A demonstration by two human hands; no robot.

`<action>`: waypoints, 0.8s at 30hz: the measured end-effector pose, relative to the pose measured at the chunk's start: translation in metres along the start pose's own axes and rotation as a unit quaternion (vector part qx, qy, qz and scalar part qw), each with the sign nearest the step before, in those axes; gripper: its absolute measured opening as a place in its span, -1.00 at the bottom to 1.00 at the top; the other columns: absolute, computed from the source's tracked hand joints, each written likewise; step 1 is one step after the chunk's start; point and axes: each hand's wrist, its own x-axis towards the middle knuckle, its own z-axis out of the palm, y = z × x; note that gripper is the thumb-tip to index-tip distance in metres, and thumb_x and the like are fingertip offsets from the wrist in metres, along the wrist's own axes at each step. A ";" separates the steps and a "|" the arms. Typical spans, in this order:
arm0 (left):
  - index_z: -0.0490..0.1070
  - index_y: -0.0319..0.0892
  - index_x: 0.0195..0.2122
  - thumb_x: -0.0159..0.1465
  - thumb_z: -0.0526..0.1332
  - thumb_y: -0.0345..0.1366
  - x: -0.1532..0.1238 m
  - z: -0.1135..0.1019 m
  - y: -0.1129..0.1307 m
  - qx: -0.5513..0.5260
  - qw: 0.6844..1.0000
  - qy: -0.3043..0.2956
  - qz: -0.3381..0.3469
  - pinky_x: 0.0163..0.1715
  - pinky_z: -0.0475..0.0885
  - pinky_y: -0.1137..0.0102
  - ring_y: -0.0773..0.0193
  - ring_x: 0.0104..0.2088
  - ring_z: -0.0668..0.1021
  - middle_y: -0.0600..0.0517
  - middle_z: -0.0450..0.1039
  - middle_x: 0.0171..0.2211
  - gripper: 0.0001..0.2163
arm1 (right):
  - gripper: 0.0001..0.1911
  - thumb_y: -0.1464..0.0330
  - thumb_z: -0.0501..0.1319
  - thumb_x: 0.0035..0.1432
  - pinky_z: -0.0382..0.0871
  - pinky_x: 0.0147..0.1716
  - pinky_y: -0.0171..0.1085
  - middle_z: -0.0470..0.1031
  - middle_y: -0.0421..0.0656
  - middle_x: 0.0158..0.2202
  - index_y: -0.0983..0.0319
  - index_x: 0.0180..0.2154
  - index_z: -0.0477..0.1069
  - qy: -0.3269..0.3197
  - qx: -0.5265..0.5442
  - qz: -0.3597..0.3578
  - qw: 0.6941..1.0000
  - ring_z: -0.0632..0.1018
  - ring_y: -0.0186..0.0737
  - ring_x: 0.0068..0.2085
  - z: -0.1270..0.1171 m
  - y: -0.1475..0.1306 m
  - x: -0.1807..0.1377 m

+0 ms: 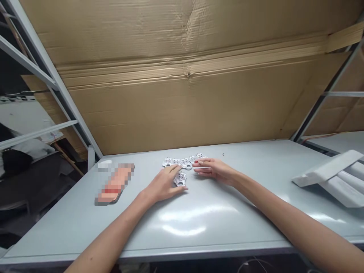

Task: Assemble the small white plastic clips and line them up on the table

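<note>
Several small white flat plastic parts (184,162) with round holes lie in a row near the far middle of the grey table (199,220). One more such part (180,179) lies just in front of the row. My left hand (165,184) rests flat on the table with fingers stretched out, its fingertips touching that single part and reaching the row. My right hand (212,169) lies at the right end of the row, fingers extended together and touching the last parts there.
A blurred-out flat object (115,184) lies on the table to the left. White foam or plastic profiles (332,176) sit at the right edge. A big cardboard sheet (182,76) leans behind the table, with metal shelf frames (42,76) on both sides.
</note>
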 end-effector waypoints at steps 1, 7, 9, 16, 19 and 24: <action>0.23 -0.15 0.27 0.24 0.26 0.04 -0.002 -0.005 -0.004 0.003 1.000 -0.015 -0.003 0.22 0.24 0.12 -0.08 0.27 0.28 -0.18 0.19 0.30 -0.36 | -0.82 0.31 0.34 0.16 0.42 0.13 -0.15 0.52 0.00 0.06 0.24 -0.19 0.53 0.001 -0.008 0.001 1.000 0.57 -0.10 0.03 0.002 0.000 -0.001; 0.43 -0.10 0.09 0.30 0.21 0.00 -0.005 -0.012 -0.013 0.010 1.000 -0.020 0.014 0.23 0.25 0.11 -0.05 0.25 0.31 -0.13 0.28 0.24 -0.58 | -0.77 0.23 0.32 0.16 0.47 0.06 -0.10 0.58 0.01 -0.08 0.25 -0.22 0.52 0.016 -0.084 -0.026 0.996 0.62 -0.09 -0.10 0.015 -0.001 -0.009; 0.45 -0.12 0.05 0.30 0.22 0.00 -0.002 -0.005 -0.009 0.013 1.000 0.003 0.014 0.23 0.24 0.07 -0.06 0.25 0.32 -0.15 0.32 0.21 -0.61 | -0.75 0.18 0.29 0.18 0.50 -0.01 -0.10 0.60 -0.02 -0.13 0.23 -0.25 0.54 0.010 -0.142 -0.077 0.987 0.62 -0.06 -0.10 0.017 0.003 -0.008; 0.36 -0.11 0.14 0.26 0.27 -0.01 0.002 0.006 0.007 0.017 1.000 0.017 0.004 0.24 0.21 0.04 -0.07 0.30 0.22 -0.19 0.21 0.27 -0.52 | -0.82 0.24 0.23 0.20 0.42 -0.02 -0.05 0.59 -0.07 -0.10 0.15 -0.28 0.58 0.029 -0.347 -0.274 0.896 0.55 -0.02 -0.03 0.019 0.022 0.001; 0.32 -0.11 0.20 0.31 0.22 -0.01 0.001 0.006 0.006 0.007 1.000 0.004 0.013 0.25 0.19 0.04 -0.07 0.33 0.18 -0.19 0.17 0.29 -0.51 | -0.85 0.31 0.23 0.19 0.38 0.02 -0.05 0.54 -0.07 -0.04 0.13 -0.31 0.59 0.036 -0.382 -0.305 0.871 0.53 -0.04 0.00 0.020 0.024 -0.001; 0.39 -0.12 0.11 0.29 0.25 -0.01 0.001 0.007 0.007 -0.015 1.000 0.019 0.012 0.23 0.24 0.05 -0.08 0.30 0.24 -0.19 0.22 0.26 -0.56 | -0.85 0.35 0.22 0.19 0.37 0.01 -0.07 0.52 -0.09 -0.05 0.12 -0.32 0.59 0.026 -0.429 -0.327 0.842 0.53 -0.06 -0.03 0.020 0.025 -0.003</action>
